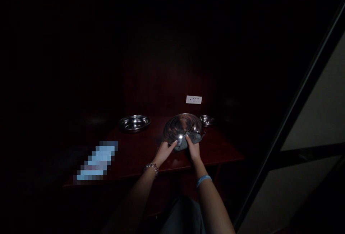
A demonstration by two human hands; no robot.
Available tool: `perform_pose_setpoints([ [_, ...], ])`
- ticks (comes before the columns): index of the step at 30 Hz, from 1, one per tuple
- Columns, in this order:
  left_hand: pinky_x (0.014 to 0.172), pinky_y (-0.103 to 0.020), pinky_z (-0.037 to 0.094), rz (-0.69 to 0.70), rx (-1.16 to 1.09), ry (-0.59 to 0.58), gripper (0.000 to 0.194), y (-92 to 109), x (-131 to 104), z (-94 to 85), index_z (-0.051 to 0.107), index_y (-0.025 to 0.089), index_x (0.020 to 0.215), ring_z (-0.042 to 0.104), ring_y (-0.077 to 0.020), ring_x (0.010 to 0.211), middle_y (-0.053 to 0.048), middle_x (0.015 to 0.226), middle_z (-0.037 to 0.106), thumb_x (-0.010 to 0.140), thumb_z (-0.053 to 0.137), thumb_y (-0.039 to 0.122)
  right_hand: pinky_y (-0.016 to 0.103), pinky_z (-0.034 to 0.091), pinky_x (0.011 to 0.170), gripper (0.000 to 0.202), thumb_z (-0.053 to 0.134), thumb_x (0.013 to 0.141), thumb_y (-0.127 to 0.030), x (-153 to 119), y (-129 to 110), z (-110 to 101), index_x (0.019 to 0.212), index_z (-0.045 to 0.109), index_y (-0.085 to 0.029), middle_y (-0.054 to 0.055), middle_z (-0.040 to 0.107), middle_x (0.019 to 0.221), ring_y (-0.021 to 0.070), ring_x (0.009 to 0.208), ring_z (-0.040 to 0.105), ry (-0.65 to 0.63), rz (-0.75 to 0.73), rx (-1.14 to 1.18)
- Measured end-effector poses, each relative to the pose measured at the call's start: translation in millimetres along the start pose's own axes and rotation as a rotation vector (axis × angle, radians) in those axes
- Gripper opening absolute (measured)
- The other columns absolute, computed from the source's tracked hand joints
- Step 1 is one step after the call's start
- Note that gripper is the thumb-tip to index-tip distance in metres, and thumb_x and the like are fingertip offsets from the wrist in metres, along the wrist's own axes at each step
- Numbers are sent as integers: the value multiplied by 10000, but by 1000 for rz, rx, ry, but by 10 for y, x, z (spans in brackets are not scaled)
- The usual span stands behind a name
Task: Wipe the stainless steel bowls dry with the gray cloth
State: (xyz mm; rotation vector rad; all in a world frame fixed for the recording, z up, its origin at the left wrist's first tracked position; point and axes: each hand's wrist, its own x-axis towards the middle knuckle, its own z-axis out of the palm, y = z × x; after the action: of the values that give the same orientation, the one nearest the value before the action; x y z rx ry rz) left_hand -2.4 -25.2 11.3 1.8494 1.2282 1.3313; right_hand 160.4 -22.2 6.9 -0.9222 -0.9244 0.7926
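Note:
A shiny round metal plate (183,123) is held up, tilted, over the dark red table. My left hand (165,151) grips its near left rim, with the thumb on top and the other fingers hidden below. At the near right rim, my right hand (193,148) is closed on a grey cloth (198,137), pressing it against the plate with the thumb. Part of the cloth hangs beneath the rim between my hands.
A wide metal bowl (134,123) sits at the table's back left, and smaller metal bowls (207,120) at the back right. A blurred-out bluish rectangle (97,160) lies on the left of the table (132,158). On the back wall is a white socket panel (193,99). The surroundings are very dark.

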Motion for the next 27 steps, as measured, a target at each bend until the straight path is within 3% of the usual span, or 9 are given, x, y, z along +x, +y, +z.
perform_pose_setpoints([
  [6,759,-318,515,-27,75,101,570,-51,30,-40,716,145,758,699,-249,825,-109,820,765,860,473,651,350,482,1037,529,757,712,-471,0,8,6,1137,713,-160,101,723,1210,240,1150,666,10,-5,32],
  [11,728,-296,501,13,74,186,536,-35,19,-73,691,179,749,697,-241,857,-110,858,760,878,449,640,345,494,1015,520,756,711,-468,-7,11,16,1134,714,-168,96,728,1198,239,1143,669,6,-6,48],
  [16,743,-303,506,-12,105,167,538,-32,18,-77,688,190,739,703,-253,895,-117,865,761,880,440,647,348,492,1016,521,751,715,-468,-10,-9,19,1138,713,-167,94,729,1198,240,1147,665,6,-14,49],
  [19,788,-320,519,-39,83,117,551,-21,15,-67,715,175,793,710,-268,919,-124,881,771,875,451,651,346,490,1020,516,752,713,-464,-5,-12,16,1136,713,-170,88,735,1185,237,1140,668,22,-20,43],
  [24,992,-343,478,-18,40,6,542,0,-16,-29,692,178,1189,649,-272,1174,-110,1206,728,855,562,584,357,495,1021,503,755,715,-462,4,10,7,1122,715,-168,85,742,1170,244,1124,676,26,-17,39],
  [27,1026,-339,467,-62,90,5,555,5,-34,-15,667,193,1248,614,-280,1237,-113,1274,695,814,645,538,352,501,1016,488,755,720,-464,7,20,4,1109,718,-171,89,738,1177,243,1122,678,18,-11,18],
])
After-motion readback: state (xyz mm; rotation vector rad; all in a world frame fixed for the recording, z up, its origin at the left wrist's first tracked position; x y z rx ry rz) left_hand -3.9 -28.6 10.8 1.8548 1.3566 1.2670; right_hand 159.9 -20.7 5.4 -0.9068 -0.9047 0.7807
